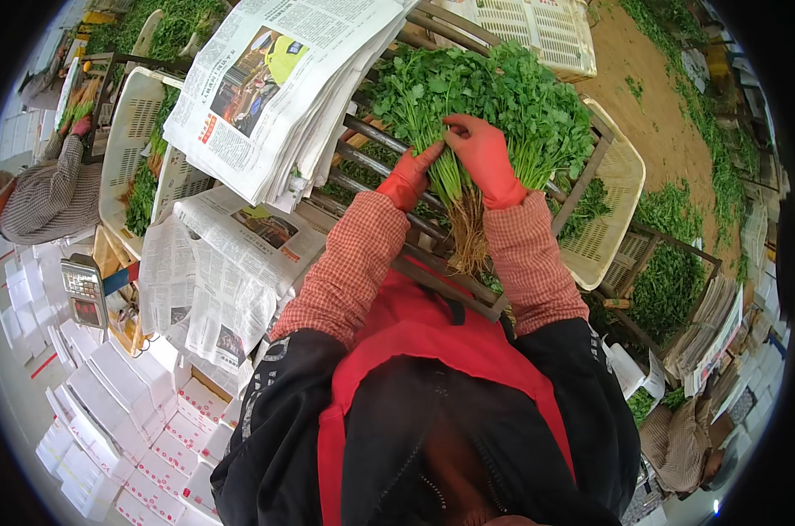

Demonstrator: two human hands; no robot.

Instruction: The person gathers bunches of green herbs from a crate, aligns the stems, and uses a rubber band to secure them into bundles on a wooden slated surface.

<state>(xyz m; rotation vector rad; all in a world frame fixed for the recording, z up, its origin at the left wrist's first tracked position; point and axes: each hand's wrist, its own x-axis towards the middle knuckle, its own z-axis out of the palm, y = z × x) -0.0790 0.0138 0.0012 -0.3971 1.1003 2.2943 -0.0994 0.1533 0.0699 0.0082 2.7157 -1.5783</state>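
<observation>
A bunch of fresh coriander (476, 98) lies on a rack of metal bars (377, 141), its leaves spread away from me and its brown roots (468, 230) towards my apron. Red rubber gloves cover both hands. My left hand (410, 176) is at the left side of the stems (446, 174), thumb laid against them; its other fingers are partly hidden. Over the upper stems, my right hand (481, 154) has its thumb and forefinger bent together. Whether a stem or leaf is pinched between them is unclear.
A thick stack of newspapers (272, 85) rests left of the coriander, above loose newspaper sheets (220, 263). Cream plastic crates (624, 177) flank the rack. A digital scale (83, 289) and white boxes (108, 401) stand at left. Another person (55, 191) works at far left.
</observation>
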